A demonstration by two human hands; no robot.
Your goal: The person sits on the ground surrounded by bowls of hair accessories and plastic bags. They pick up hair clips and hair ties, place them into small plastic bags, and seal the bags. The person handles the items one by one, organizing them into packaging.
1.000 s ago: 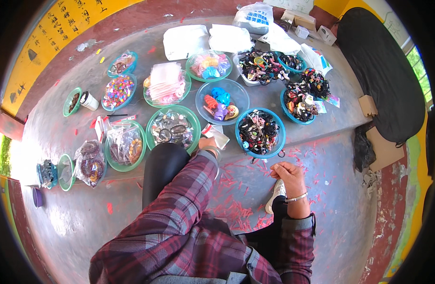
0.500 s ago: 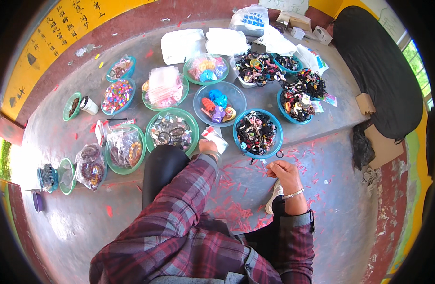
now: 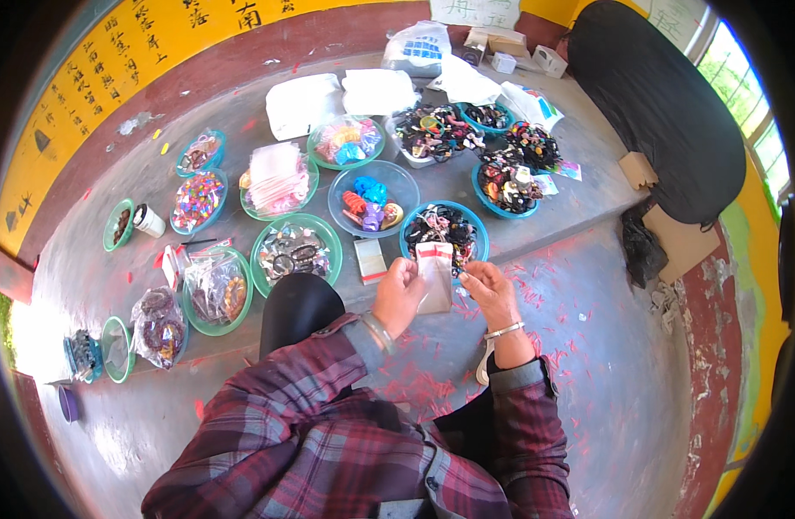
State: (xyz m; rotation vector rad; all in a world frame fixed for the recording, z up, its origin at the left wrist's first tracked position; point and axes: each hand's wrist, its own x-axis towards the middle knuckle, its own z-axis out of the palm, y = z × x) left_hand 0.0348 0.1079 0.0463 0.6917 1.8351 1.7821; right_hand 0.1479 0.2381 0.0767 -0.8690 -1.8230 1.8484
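My left hand (image 3: 398, 298) pinches the left edge of a small clear plastic bag (image 3: 435, 291) with a red strip across its top. Close to the bag's right side is my right hand (image 3: 494, 297), thumb and fingertips pressed together; whatever they hold is too small to make out. Just beyond the bag stands a blue basket (image 3: 482, 246) full of dark hair ties (image 3: 449, 223), partly covered by it. A small stack of similar bags (image 3: 371, 259) lies on the ledge to the left of that basket.
Baskets of trinkets crowd the raised ledge, among them a green basket (image 3: 334, 251) by my knee and a bowl (image 3: 337, 203) with colourful pieces. White bags (image 3: 304, 104) lie behind. Red scraps (image 3: 406, 368) litter the lower floor. A black folded cover (image 3: 657, 112) leans at the right.
My left hand has left the stack on the ledge and come right with one bag, now in front of the hair-tie basket. My right hand has come up toward the bag.
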